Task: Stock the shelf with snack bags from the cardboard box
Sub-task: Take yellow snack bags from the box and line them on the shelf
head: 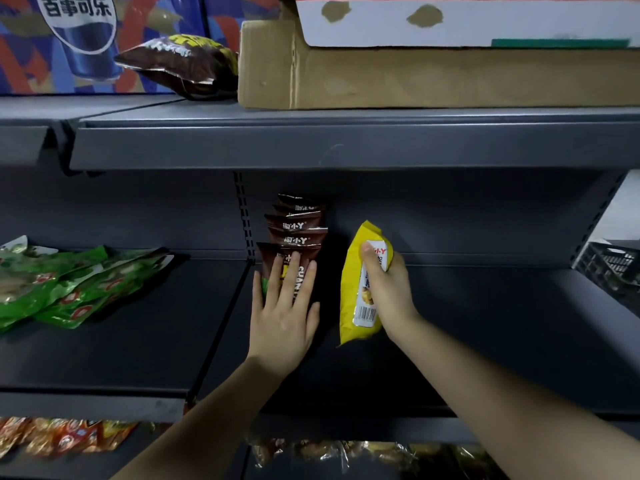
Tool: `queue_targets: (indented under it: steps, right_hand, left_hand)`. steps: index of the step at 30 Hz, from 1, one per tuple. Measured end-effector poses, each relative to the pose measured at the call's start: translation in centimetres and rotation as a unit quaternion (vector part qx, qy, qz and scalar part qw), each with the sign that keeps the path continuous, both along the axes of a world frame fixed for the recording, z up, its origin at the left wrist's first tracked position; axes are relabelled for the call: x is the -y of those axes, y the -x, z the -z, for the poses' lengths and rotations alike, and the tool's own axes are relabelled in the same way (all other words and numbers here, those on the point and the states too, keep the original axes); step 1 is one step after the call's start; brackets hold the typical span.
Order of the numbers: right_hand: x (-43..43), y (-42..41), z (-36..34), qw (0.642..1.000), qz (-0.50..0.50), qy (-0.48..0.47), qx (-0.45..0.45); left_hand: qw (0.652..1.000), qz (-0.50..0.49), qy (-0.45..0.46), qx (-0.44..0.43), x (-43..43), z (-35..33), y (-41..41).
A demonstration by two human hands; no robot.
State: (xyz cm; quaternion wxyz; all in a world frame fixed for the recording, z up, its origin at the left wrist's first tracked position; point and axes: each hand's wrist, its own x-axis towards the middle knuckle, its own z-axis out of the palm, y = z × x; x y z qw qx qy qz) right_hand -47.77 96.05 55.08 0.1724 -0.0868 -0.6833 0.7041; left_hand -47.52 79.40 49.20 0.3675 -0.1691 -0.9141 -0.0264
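Several brown snack bags (298,226) stand in a row on the dark middle shelf (485,323), running from front to back. My left hand (282,315) lies flat with straight fingers against the front brown bag. Just to the right, my right hand (388,292) grips a yellow snack bag (353,285) upright, its lower end near the shelf surface. A cardboard box (398,77) sits on the top shelf above, with a white box on it.
A loose brown and yellow bag (183,64) lies on the top shelf left of the cardboard box. Green packets (69,285) are piled on the left shelf section. Orange and clear packets fill the shelf below. A dark crate (613,265) stands at the right.
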Motion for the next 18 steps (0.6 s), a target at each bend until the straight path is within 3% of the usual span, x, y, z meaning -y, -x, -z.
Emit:
queue_targets:
  steps: [4, 6, 9, 11, 13, 15, 16, 18]
  right_hand:
    - [-0.3, -0.6, -0.7, 0.999, -0.048, -0.002, 0.018]
    - [-0.5, -0.6, -1.2, 0.997, -0.076, 0.005, 0.020]
    - [-1.0, -0.6, -2.1, 0.982, -0.151, 0.108, 0.044]
    - [-1.7, -0.7, -3.0, 0.952, -0.221, 0.196, 0.080]
    - [-2.7, -0.6, -3.6, 0.919, -0.258, 0.286, 0.086]
    - [-3.8, -0.2, -3.9, 0.900, -0.254, 0.345, 0.083]
    - [-4.3, 0.0, -4.0, 0.898, -0.246, 0.354, 0.084]
    - [-5.0, 0.6, -4.2, 0.910, -0.225, 0.337, 0.090]
  left_hand:
    - [0.999, -0.021, -0.015, 0.035, -0.3, -1.1, -1.4]
    - [0.997, 0.039, -0.069, 0.009, -0.9, -2.2, -2.5]
    - [0.971, 0.207, -0.116, -0.004, -3.1, -4.2, -4.1]
    - [0.954, 0.215, -0.202, 0.047, -5.0, -5.3, -4.6]
    - [0.906, 0.190, -0.346, 0.152, -6.7, -6.4, -4.6]
    - [0.814, 0.229, -0.448, 0.289, -8.0, -7.2, -4.0]
    - [0.767, 0.258, -0.474, 0.346, -8.7, -7.4, -3.6]
    - [0.721, 0.296, -0.474, 0.411, -9.9, -7.4, -2.5]
